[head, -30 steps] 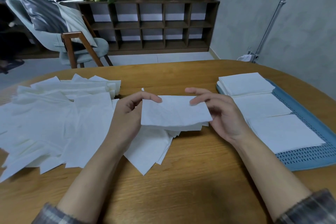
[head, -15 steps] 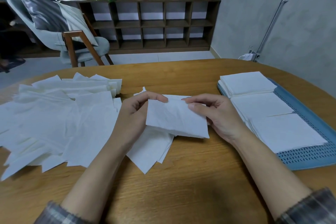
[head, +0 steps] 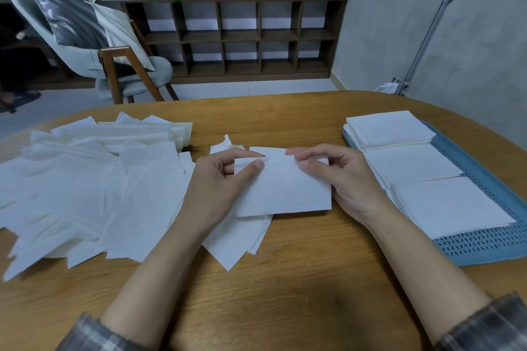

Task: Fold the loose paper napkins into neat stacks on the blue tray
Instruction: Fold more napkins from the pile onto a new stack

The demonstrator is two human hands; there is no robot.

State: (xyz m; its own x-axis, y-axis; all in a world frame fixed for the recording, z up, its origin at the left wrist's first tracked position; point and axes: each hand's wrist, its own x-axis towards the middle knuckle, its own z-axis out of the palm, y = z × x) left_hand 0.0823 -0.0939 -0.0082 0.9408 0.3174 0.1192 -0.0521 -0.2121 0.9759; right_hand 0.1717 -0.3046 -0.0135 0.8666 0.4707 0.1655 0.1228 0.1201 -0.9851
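Observation:
A white paper napkin (head: 285, 188), folded to a rectangle, is held between both hands just above the wooden table. My left hand (head: 216, 188) pinches its upper left corner with thumb and forefinger. My right hand (head: 339, 177) pinches its upper right edge. Several loose unfolded napkins (head: 91, 185) lie spread over the table's left half, some under the held one. The blue tray (head: 484, 248) at the right carries three stacks of folded napkins (head: 410, 162) in a row.
The round wooden table (head: 285, 279) has bare wood in front of me. Behind it stand a chair (head: 114, 65) with cushions at the left and a dark open shelf (head: 242, 37) with potted plants on top.
The held napkin has been turned from tilted toward me to lying flatter and lower. Both hands have drawn closer together at its top edge.

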